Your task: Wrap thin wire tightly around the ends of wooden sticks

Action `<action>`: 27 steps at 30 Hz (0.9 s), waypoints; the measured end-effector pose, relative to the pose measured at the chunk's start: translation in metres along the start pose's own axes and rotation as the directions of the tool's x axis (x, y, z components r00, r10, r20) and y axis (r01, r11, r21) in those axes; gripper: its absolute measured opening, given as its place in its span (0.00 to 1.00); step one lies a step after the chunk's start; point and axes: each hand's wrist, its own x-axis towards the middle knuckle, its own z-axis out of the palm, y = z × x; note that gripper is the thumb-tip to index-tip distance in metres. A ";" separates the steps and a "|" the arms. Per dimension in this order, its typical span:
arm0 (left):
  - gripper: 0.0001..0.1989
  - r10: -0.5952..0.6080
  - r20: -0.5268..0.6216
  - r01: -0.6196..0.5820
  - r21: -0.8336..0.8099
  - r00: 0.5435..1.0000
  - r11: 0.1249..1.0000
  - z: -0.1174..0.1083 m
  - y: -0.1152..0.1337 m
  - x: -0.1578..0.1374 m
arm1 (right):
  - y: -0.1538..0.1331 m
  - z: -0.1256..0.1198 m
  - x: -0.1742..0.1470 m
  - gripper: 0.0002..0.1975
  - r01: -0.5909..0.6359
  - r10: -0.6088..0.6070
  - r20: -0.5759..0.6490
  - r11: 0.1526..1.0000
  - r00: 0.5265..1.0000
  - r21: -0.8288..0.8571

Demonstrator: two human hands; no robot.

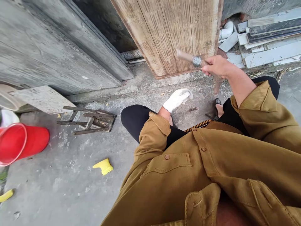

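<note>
My right hand (pixel 216 66), bare, is closed around a wooden stick with silvery wire (pixel 196 61) wound about it. The stick's pale end (pixel 184 56) points left and is smeared by motion. Below the hand a blurred brown wooden part (pixel 217 85) hangs down; whether it joins the stick, I cannot tell. In a white knit glove, my left hand (pixel 178 98) is low over the concrete, its fingers curled together. Something pale and rounded shows at its fingertips, too unclear to name. A small dark sliver (pixel 193 109) lies on the ground close by.
A worn plank door (pixel 174 37) stands ahead, with stacked boards (pixel 270 40) and a white pipe (pixel 227 30) to its right. Leftward are a small wooden stool (pixel 90 121) on its side, a red bucket (pixel 35 139), a speckled board (pixel 44 99) and a yellow scrap (pixel 104 166).
</note>
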 end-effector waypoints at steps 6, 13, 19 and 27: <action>0.21 -0.042 0.004 0.040 0.180 0.999 0.983 -0.001 0.005 -0.003 | 0.008 0.027 0.009 0.07 0.049 0.214 0.292 0.724 0.932 -0.688; 0.15 -0.021 -0.062 0.041 0.343 0.998 0.938 -0.017 0.000 -0.002 | -0.003 0.031 -0.002 0.11 0.194 0.312 0.760 0.848 0.570 -0.493; 0.20 -0.007 -0.146 0.036 0.202 0.989 0.979 -0.014 -0.008 0.005 | -0.018 0.005 -0.015 0.13 0.080 -0.050 0.595 0.996 0.802 -0.025; 0.17 -0.043 0.044 0.035 0.153 0.998 0.988 -0.001 0.000 0.000 | 0.004 0.007 0.003 0.10 -0.122 0.123 0.015 0.992 0.992 -0.023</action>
